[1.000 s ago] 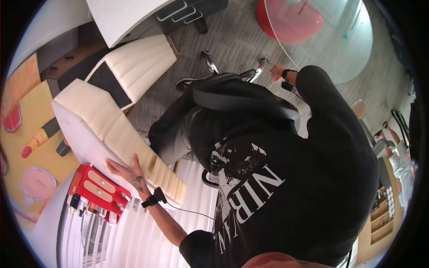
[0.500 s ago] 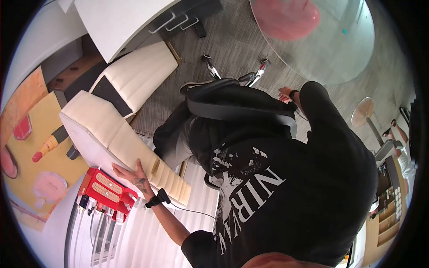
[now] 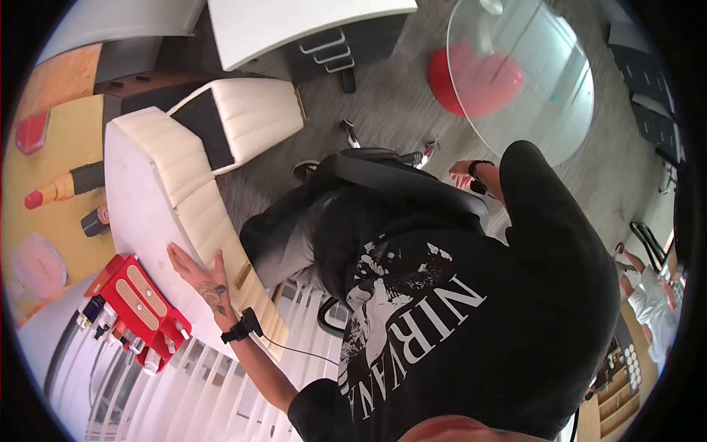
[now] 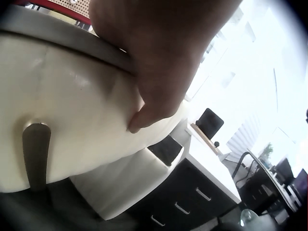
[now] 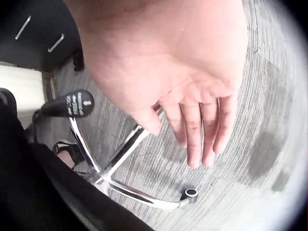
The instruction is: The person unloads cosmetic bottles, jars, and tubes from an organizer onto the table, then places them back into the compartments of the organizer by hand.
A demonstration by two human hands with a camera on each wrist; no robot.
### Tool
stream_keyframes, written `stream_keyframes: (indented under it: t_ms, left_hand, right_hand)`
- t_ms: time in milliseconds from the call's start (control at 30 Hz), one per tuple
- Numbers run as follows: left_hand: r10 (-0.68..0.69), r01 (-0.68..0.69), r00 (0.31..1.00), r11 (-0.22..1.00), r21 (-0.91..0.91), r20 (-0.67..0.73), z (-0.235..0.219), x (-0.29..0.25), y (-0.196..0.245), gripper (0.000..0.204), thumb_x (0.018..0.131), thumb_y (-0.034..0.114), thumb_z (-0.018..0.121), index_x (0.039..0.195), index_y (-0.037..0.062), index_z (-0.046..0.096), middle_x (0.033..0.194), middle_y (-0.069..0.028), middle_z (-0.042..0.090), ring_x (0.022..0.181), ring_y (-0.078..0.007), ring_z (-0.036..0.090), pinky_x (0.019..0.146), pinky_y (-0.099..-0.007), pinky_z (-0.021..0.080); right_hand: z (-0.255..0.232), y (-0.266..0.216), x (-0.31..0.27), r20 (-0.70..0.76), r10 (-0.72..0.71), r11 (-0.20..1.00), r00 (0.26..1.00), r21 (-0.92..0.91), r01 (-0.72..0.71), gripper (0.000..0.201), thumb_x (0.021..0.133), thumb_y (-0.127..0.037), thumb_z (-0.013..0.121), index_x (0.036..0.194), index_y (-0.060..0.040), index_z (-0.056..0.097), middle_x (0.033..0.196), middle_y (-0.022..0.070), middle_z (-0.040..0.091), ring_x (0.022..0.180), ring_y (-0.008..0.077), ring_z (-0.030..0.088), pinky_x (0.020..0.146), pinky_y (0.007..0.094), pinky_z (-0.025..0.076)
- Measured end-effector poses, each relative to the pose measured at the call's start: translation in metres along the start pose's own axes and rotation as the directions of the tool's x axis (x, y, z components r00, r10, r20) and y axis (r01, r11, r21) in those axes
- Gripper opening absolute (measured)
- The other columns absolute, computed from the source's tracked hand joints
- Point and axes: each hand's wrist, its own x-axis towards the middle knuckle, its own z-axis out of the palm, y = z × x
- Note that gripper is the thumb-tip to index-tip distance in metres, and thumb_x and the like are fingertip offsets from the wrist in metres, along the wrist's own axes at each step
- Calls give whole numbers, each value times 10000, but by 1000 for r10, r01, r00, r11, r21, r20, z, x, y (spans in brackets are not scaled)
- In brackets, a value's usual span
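My left hand (image 3: 202,283) rests on the edge of a table with a white top (image 3: 140,199) and a cream padded side (image 3: 184,173), its fingers spread over the top. In the left wrist view the thumb lies against the cream padding (image 4: 86,106), and a metal handle (image 4: 37,154) stands out from that padding. My right hand (image 3: 462,174) hangs beside the black office chair (image 3: 427,184) with nothing in it. In the right wrist view its palm shows, with fingers loosely extended above the chair's chrome base (image 5: 144,196); a black lever (image 5: 74,105) is to its left.
A red organizer (image 3: 151,306) with small bottles stands beside the table. A second cream padded unit (image 3: 258,114) lies beyond it, near a white desk (image 3: 294,26) with dark drawers. A round glass table (image 3: 541,96) and a red seat (image 3: 449,85) are farther right. Another person (image 3: 652,309) is at far right.
The head view has shifted. My left hand stays on the table edge. My right hand has come a little nearer the chair, and its fingers now hang more loosely.
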Motion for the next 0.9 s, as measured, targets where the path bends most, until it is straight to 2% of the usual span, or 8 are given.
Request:
stream_keyframes:
  t_ms: [267,367,467,600,633,667,833,900]
  left_hand:
    - [95,-105,993,983,-152,-71,-10,2,-28,1036,715,150,882,1579,-2,331,1566,-266,354,1452,-455,358,1201,-509,317]
    - [127,-148,985,969,-196,-116,-11,-3,-42,989,758,181,862,1575,-7,336,1566,-264,354,1458,-450,349,1204,-512,304]
    - [152,-188,976,950,-249,-155,-9,-8,-48,911,836,222,805,1577,-10,329,1580,-259,339,1482,-434,320,1217,-514,275]
    - [205,-247,963,931,-267,-176,-14,-13,-55,827,957,302,674,1596,-34,271,1622,-242,285,1526,-407,256,1242,-534,221]
    - [207,-249,963,929,-272,-175,-13,-13,-58,827,957,302,674,1596,-34,271,1622,-242,285,1526,-407,256,1242,-534,221]
    - [210,-251,962,932,-261,-176,-11,-13,-59,835,961,313,666,1598,-40,257,1628,-239,278,1534,-403,240,1250,-535,205]
    - [237,-279,956,918,-283,-174,-6,-12,-65,867,947,310,681,1601,-47,238,1650,-224,254,1558,-386,193,1266,-529,164]
    - [244,-285,955,916,-282,-171,-3,-12,-67,864,947,309,680,1600,-47,241,1652,-220,254,1560,-384,190,1266,-526,165]
  right_hand:
    - [-19,-113,-111,-208,-288,926,935,189,328,341,1000,-373,527,1094,-113,726,1110,85,748,832,182,706,728,356,570]
    - [-5,-160,-153,-186,-434,862,881,197,466,438,1029,-386,513,1299,-83,677,1179,143,736,887,274,731,781,404,577]
    - [-5,-194,-194,23,-328,878,944,375,296,386,1041,-274,521,1327,-45,643,1217,114,733,1011,278,735,893,445,570]
    - [-17,-202,-219,-184,-401,860,898,263,438,326,1046,-281,503,1232,-77,676,1098,87,749,946,249,741,871,411,592]
    - [-4,-217,-256,-317,-445,876,837,-346,336,302,1039,-280,513,1190,-84,686,1051,74,745,928,238,740,845,393,594]
    - [7,-229,-288,-384,-542,602,748,-798,26,281,1032,-279,523,1149,-91,696,1004,62,742,911,227,738,818,375,596]
    - [26,-248,-340,-488,-362,932,794,-223,287,466,1059,-456,438,1117,-76,700,980,52,738,849,194,718,697,337,573]
    - [62,-236,-350,-561,-499,865,661,-274,421,636,1071,-559,334,1069,-29,687,932,92,739,769,189,709,652,344,587]
